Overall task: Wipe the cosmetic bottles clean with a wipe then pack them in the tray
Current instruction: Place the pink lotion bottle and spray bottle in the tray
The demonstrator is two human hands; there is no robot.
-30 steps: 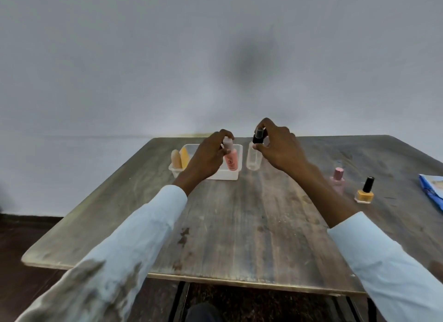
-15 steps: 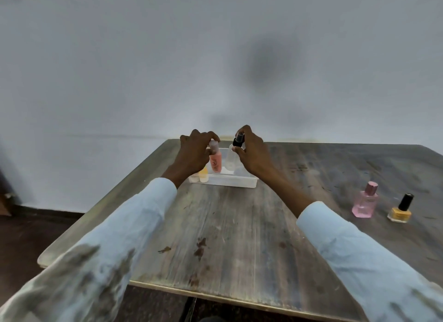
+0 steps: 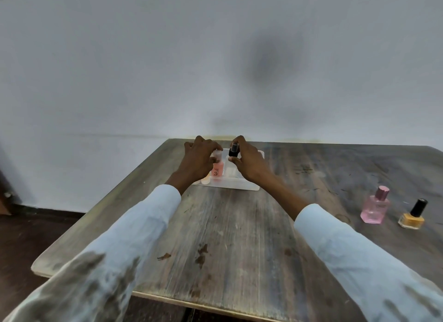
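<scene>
Nearest are two pale blue sleeves reaching over the worn grey wooden surface [image 3: 230, 225], dark stains on its boards; to the right, well apart from the work, a square pink glass perfume bottle with a rose cap [image 3: 374, 208] stands just beside a squat yellow nail-polish bottle with a black cap [image 3: 411, 216], both outside the tray and, I judge, awaiting wiping; no wipe shows in view. Farther out, the left hand [image 3: 199, 161] pinches the white cap of a small peach-pink plastic bottle [image 3: 217, 168], and the right hand [image 3: 249, 164] pinches the black cap of a clear glass bottle [image 3: 232, 158]; each grip is narrow, fingertips on the cap. Both bottles hang within the shallow white plastic tray [image 3: 249, 186] at the far edge. A second ago the clear bottle stood on the boards beside the tray and the pink one hung at its front wall; now both are over its floor, lower, so the pair is all but packed and letting go seems next. Beside the pink bottle sit small pale items, too hidden to name; beyond, a plain grey wall.
</scene>
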